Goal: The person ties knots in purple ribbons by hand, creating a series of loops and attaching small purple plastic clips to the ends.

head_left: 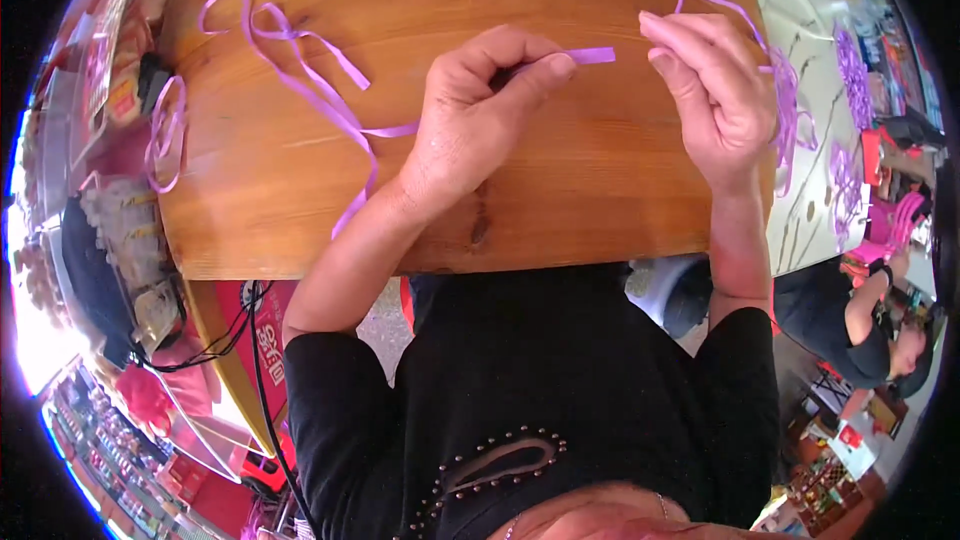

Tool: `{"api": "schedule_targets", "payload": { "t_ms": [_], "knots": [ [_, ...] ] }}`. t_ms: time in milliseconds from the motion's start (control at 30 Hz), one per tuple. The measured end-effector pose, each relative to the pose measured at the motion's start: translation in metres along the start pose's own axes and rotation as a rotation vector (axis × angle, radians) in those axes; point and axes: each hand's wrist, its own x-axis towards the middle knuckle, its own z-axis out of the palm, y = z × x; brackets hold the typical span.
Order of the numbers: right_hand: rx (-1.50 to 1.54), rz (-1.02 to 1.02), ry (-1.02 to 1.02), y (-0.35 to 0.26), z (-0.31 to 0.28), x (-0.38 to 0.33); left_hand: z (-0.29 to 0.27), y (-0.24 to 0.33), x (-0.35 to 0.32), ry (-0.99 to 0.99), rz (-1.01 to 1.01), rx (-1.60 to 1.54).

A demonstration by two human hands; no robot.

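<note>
My left hand (480, 105) pinches a flat purple ribbon (592, 55) between thumb and index finger. The ribbon's short end sticks out to the right of the fingertips. From the other side of this hand, a purple strand (392, 130) runs left to long ribbon lengths (300, 80) lying loosely across the wooden table. My right hand (715, 90) is raised over the table's right side, a gap between its thumb and bent fingers, and no ribbon shows in that gap. A purple strand (720, 0) loops up behind its fingers; whether it touches them is hidden.
The wooden table (580, 200) spans the space before me. A purple loop (165, 135) hangs at its left edge. More purple ribbon (790, 110) lies at the right, partly on a white marbled surface (815, 190). Another person (850, 320) sits at the right. Black cables (262, 360) hang lower left.
</note>
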Motion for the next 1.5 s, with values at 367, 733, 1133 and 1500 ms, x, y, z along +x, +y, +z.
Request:
{"api": "schedule_targets", "payload": {
  "t_ms": [367, 733, 1133, 1500],
  "knots": [
    [-0.091, -0.296, -0.157, -0.007, 0.016, 0.003, 0.0, -0.004, -0.003, -0.051, 0.107, 0.142],
    [-0.008, -0.041, -0.268, -0.01, 0.016, -0.001, -0.015, -0.005, 0.009, -0.014, 0.302, 0.48],
    [1.39, 0.648, -0.188, -0.002, 0.039, -0.011, -0.004, -0.015, 0.006, 0.066, 0.046, -0.26],
    [0.371, 0.146, -0.166, 0.0, 0.049, -0.001, -0.002, -0.027, 0.002, 0.14, 0.135, 0.052]
  ]
}}
